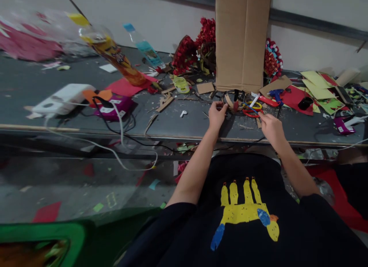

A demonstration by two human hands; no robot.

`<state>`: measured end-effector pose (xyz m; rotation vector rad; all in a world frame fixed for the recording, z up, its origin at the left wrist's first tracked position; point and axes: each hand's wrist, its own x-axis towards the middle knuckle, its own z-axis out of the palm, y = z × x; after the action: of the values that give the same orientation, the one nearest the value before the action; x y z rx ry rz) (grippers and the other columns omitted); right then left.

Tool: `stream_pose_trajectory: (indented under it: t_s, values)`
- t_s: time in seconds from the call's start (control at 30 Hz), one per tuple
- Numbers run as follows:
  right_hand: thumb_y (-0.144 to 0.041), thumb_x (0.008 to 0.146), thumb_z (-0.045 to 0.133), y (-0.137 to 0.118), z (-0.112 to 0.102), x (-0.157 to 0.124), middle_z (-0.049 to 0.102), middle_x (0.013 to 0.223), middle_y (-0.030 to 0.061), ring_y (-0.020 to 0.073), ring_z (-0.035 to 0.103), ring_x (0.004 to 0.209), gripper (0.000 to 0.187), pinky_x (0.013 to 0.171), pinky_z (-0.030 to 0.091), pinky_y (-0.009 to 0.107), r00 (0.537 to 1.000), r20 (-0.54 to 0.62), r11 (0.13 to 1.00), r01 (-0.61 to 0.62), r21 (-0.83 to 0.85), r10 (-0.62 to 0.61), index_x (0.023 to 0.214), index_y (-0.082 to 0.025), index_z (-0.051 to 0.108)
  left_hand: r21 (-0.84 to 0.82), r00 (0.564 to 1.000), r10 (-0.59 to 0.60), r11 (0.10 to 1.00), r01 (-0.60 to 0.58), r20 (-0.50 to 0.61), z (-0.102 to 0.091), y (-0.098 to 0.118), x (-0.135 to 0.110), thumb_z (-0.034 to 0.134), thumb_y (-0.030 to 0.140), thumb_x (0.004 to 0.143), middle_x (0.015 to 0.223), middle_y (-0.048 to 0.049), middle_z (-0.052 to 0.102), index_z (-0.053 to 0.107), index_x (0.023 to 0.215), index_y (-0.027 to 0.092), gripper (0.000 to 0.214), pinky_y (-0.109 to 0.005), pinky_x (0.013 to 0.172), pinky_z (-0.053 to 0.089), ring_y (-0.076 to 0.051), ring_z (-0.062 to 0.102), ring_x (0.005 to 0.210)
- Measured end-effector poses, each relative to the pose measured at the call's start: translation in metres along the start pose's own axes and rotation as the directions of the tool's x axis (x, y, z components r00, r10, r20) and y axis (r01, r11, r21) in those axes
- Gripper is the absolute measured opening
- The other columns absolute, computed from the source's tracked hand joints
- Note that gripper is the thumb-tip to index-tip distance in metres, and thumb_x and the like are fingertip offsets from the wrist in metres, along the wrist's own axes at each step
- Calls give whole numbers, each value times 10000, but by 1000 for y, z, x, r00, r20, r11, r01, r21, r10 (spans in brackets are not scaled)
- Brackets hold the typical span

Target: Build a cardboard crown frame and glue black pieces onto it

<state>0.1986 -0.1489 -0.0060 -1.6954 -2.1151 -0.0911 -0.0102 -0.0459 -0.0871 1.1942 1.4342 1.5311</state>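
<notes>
My left hand (217, 115) is at the foot of a tall cardboard panel (243, 41), its thumb and fingers pinched at a small curved strip of tan cardboard (229, 101). A thin blue stick (250, 107) points left from my right hand (270, 127), whose fingers are closed round its near end. I cannot make out the stick's tip. Under and beside it lie scissors with red and yellow handles (253, 113). A small dark red piece (235, 106) sits between my two hands.
Left stand a tilted yellow-capped bottle (115, 56), a blue-capped bottle (148, 48) and a white power strip (63, 98) with trailing cables. A blue glue gun (276, 95) and coloured paper (317, 85) lie right. Scraps litter the table. A green bin (77, 236) stands lower left.
</notes>
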Motion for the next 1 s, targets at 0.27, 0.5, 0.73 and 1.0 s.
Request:
stream_pose_trajectory:
  t_s: [0.27,0.5,0.73,1.0]
  values:
    - [-107,872,371,-4,-3,11,677,1059,127,185,643,873,425,734,492,294,999,-43,1000,1,-19,-2,1239,-133,583,-1,1000,5,1000,-5,-2,0,-3,2,633,308,734,804,-36,594,561,897,139,245,-199,487,471,-115,553,665]
    - [-97,855,403,-5,9,4,678,1039,123,189,645,828,436,669,479,268,999,49,995,-17,-98,22,1255,-138,572,0,1000,12,1000,-12,-4,0,-3,1,637,300,735,788,-23,584,557,879,145,226,-174,470,456,-96,539,638]
    - [-103,868,362,-1,5,-18,683,1007,111,160,640,816,440,661,467,235,998,-59,997,21,-81,-26,1246,-148,582,5,1000,15,1000,-15,-9,0,-3,2,637,305,733,808,-35,601,564,889,141,239,-207,491,476,-116,555,659]
    - [-75,866,354,-10,7,25,651,1077,144,196,638,874,456,736,496,300,1000,25,995,3,-95,-1,1276,-129,547,-7,1000,4,1000,-4,0,0,-1,0,633,296,737,807,-33,584,555,883,145,224,-199,468,465,-119,552,667]
